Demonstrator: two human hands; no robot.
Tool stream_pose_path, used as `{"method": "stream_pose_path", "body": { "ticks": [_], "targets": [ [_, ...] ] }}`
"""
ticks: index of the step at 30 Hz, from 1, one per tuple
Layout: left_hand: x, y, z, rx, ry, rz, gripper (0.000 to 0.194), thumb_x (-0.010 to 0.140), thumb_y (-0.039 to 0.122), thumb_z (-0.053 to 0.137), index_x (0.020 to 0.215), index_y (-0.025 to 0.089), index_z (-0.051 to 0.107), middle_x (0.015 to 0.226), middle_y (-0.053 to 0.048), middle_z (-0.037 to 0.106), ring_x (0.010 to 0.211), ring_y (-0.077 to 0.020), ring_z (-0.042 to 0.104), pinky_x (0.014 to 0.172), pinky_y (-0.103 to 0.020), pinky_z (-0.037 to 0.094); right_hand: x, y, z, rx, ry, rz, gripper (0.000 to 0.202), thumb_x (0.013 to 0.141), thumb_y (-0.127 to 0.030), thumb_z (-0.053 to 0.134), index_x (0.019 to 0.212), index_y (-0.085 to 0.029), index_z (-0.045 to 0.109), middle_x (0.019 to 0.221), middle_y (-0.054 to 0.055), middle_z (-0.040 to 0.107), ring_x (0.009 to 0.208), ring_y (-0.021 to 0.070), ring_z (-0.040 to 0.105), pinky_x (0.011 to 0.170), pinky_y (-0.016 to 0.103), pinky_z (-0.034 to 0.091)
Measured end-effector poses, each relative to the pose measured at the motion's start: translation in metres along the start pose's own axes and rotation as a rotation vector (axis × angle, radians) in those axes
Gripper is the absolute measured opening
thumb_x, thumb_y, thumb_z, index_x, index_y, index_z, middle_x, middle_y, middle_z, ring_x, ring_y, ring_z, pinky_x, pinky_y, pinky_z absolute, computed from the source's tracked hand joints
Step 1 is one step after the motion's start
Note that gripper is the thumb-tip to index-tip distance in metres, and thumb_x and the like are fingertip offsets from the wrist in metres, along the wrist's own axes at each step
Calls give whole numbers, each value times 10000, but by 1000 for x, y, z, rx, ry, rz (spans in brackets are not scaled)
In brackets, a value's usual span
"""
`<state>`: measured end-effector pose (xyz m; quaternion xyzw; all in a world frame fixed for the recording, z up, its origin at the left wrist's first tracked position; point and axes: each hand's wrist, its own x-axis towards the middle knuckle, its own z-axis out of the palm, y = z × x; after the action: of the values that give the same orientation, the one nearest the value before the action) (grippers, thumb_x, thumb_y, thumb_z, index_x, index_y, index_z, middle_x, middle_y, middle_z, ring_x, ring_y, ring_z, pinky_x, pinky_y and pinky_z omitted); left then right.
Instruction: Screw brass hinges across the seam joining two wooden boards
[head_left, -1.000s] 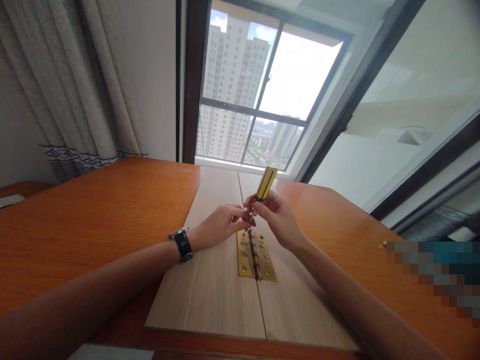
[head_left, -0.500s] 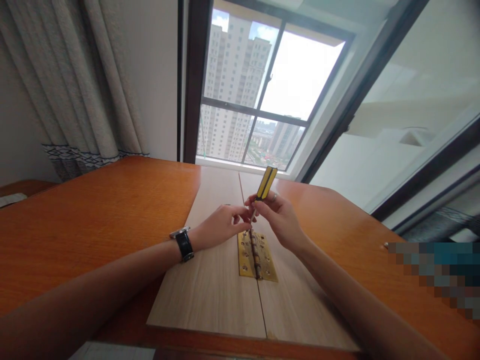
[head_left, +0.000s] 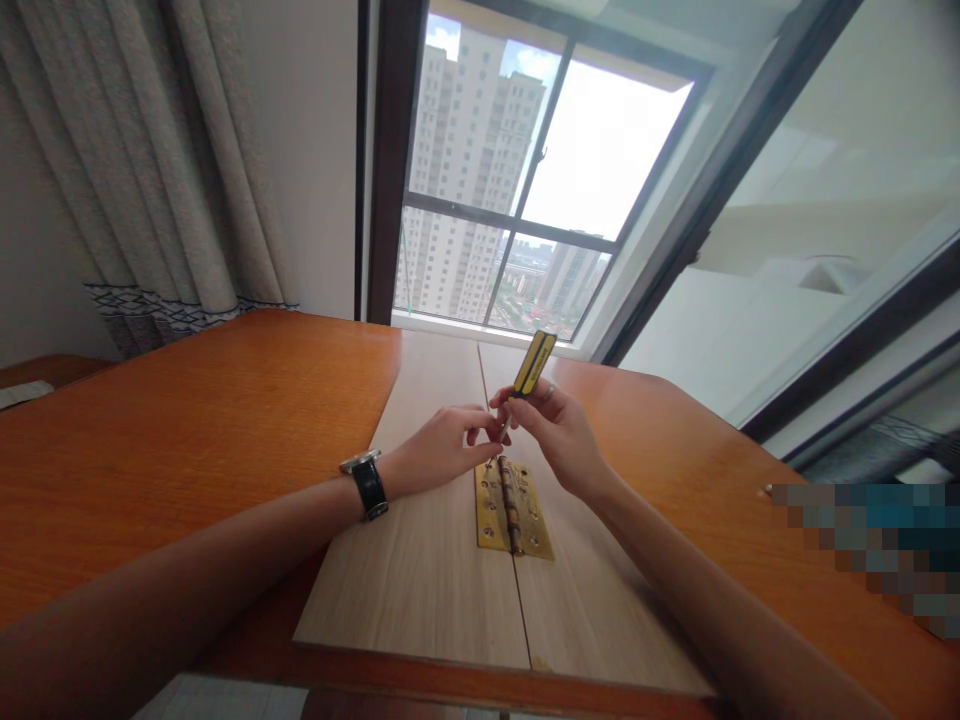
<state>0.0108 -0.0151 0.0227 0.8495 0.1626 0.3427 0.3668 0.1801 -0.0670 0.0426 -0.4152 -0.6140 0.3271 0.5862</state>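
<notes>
While the right hand (head_left: 562,440) pinches a screwdriver (head_left: 535,365) between thumb and fingers where the handle meets the shaft, the left hand (head_left: 454,447) curls its fingertips round the lower shaft; whether that second grip presses on metal or merely surrounds it, I cannot tell. The handle is straight-sided and looks like plastic, yellow with black lengthwise bands and small lettering; the shaft is slim and pale. Its long axis slants, the butt raised towards the tabletop's far edge and leaning right, the shaft running down and left to the far end of a hinge (head_left: 490,520), its tip too hidden to make out. That hinge, shiny brass-coloured metal, has two flat leaves with round holes and a knuckled barrel lying along the seam of two pale, straight-grained boards (head_left: 420,590). They stretch from near the front edge of the glossy orange-brown wooden tabletop (head_left: 247,450) to its far edge, the hinge sitting closer to the front. A black-strapped watch (head_left: 369,488) circles the left wrist.
</notes>
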Motion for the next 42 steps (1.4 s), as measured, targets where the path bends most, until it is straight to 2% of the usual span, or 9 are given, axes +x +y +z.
{"method": "stream_pose_path", "body": {
  "ticks": [7,10,16,21,24,30,33,39,42],
  "targets": [
    [1,-3,0,19,-43,-18,138,902,190,603,913,148,734,944,-26,714,756,-123,553,712,-247,410,-3,6,-6,76,-75,18,319,921,-477,614,1064,-209,714,900,45,710,757,158,576,692,310,475],
    [0,-3,1,25,-30,-15,131,899,181,606,928,139,727,918,-26,706,744,-119,542,705,-243,410,-2,6,-6,39,-56,20,306,908,-472,637,1038,-206,717,890,43,710,752,160,584,688,313,486],
    [0,0,0,34,-19,21,83,884,189,641,854,138,698,872,-22,680,742,-119,529,712,-244,419,-1,0,0,-21,-21,-3,267,839,-453,718,909,-196,700,841,39,715,649,146,559,582,303,477],
    [0,0,0,22,-18,-12,87,892,174,628,871,140,705,897,-24,702,742,-120,534,717,-253,418,-2,2,-4,57,-86,10,262,894,-408,657,1060,-213,711,911,36,707,731,157,583,666,316,484],
    [1,-2,0,16,-18,-26,86,883,172,635,899,144,715,910,-23,715,750,-123,550,720,-254,422,-2,3,-5,73,-97,33,267,918,-400,614,1078,-213,718,878,30,691,731,159,572,677,323,470],
    [0,-2,0,-17,18,-28,62,856,156,654,888,147,706,861,-13,705,763,-128,573,723,-250,430,-2,-2,0,-23,-27,-10,257,825,-442,730,926,-205,732,818,30,714,673,154,575,620,320,479],
    [0,-1,0,-15,19,-30,50,854,164,655,854,145,701,844,-12,700,750,-126,568,717,-252,430,-2,-3,1,-29,-25,-13,244,818,-436,745,894,-206,720,808,29,716,663,152,577,618,319,488],
    [0,-1,-1,14,-11,-62,102,870,209,639,868,144,717,868,-18,717,728,-127,542,693,-256,420,-3,4,-6,-22,-102,-13,312,901,-451,649,1085,-210,721,870,33,692,763,169,587,717,328,485],
    [0,-2,0,16,-20,-57,118,875,212,630,891,141,723,918,-28,725,732,-127,536,691,-255,418,-3,6,-8,-33,-89,-1,301,920,-437,623,1072,-203,735,847,28,672,767,166,575,722,320,472]
  ]
}}
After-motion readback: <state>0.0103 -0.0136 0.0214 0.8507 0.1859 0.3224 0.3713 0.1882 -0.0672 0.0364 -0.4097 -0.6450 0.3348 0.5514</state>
